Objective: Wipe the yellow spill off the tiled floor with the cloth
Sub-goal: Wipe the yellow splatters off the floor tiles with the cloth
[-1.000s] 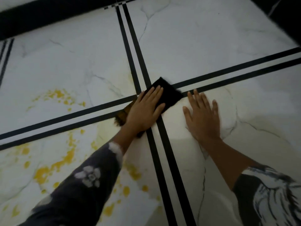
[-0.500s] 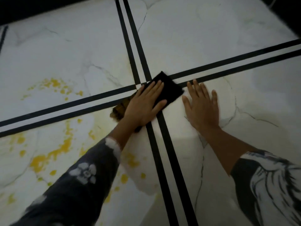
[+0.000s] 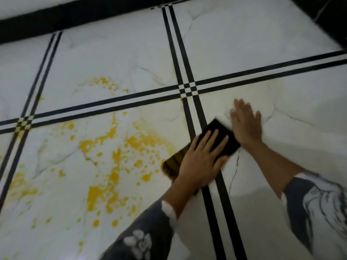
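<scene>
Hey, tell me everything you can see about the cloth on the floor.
The cloth is dark, nearly black, rectangular, lying flat and diagonal on the tiled floor across the double black stripe. Its near-left end looks stained brownish-yellow. The left hand presses flat on it, fingers straight; the right hand rests on the tile beside it.
</scene>
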Demonstrator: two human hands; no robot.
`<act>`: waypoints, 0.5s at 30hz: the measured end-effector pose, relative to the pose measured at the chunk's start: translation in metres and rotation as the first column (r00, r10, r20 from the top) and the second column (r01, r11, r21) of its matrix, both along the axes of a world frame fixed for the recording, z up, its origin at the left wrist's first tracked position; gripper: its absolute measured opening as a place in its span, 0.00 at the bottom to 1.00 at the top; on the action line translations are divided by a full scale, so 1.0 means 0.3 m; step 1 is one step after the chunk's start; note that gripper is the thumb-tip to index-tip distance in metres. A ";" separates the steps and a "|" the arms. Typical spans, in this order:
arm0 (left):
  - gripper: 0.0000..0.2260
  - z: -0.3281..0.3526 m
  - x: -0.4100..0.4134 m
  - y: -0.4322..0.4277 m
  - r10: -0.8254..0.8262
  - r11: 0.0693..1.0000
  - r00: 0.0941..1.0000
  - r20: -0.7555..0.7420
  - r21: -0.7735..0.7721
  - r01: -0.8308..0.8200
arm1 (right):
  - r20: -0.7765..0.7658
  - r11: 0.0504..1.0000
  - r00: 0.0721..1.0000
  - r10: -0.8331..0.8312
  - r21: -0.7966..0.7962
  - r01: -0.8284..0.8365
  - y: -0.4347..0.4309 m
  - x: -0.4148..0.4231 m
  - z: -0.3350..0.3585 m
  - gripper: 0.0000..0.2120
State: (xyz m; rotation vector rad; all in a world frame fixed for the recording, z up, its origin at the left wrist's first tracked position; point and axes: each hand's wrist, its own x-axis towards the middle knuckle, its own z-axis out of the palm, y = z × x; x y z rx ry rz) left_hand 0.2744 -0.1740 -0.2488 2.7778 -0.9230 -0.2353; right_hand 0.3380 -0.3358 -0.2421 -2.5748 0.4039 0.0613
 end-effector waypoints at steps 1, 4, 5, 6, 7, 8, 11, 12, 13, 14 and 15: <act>0.24 0.004 -0.063 0.070 -0.028 1.000 1.000 0.010 0.007 0.028 | -0.012 0.995 0.999 0.043 -0.090 -0.043 0.015 -0.053 -0.004 0.24; 0.24 0.005 -0.062 0.266 0.143 0.989 0.990 0.019 0.033 -0.143 | -0.010 0.986 0.995 0.096 -0.137 -0.097 0.062 -0.183 -0.005 0.24; 0.24 0.005 -0.027 0.289 0.258 0.964 0.966 0.015 0.066 -0.258 | -0.018 0.986 0.995 0.096 -0.135 -0.098 0.074 -0.216 -0.006 0.24; 0.24 0.005 0.003 0.284 0.361 0.929 0.933 0.015 0.088 -0.361 | -0.028 0.986 0.995 0.094 -0.134 -0.097 0.088 -0.254 -0.005 0.24; 0.24 0.002 0.034 0.240 0.434 0.898 0.901 0.005 0.081 -0.433 | -0.039 0.988 0.995 0.092 -0.118 -0.096 0.091 -0.271 -0.012 0.24; 0.24 0.008 0.026 0.185 0.471 0.881 0.882 -0.003 0.064 -0.470 | -0.039 0.992 0.995 0.088 -0.085 -0.091 0.101 -0.297 -0.010 0.24; 0.25 0.032 -0.146 0.068 0.315 0.949 0.949 -0.023 0.016 -0.314 | -0.013 0.995 1.000 0.027 0.097 -0.025 0.142 -0.344 0.016 0.24; 0.26 0.036 -0.237 0.075 0.216 0.976 0.976 -0.038 0.015 -0.216 | -0.006 0.991 1.000 0.010 0.130 -0.009 0.153 -0.356 0.028 0.24; 0.27 0.032 -0.323 0.115 0.144 0.989 0.989 -0.026 0.028 -0.143 | -0.007 0.991 1.000 0.012 0.136 -0.011 0.166 -0.370 0.036 0.24; 0.27 0.033 -0.399 0.183 0.129 0.991 0.992 -0.004 0.048 -0.129 | -0.012 0.991 0.999 0.036 0.127 -0.035 0.186 -0.392 0.046 0.24; 0.26 0.028 -0.441 0.257 0.172 0.984 0.985 0.012 0.049 -0.172 | -0.017 0.991 0.997 0.071 0.115 -0.069 0.207 -0.410 0.051 0.24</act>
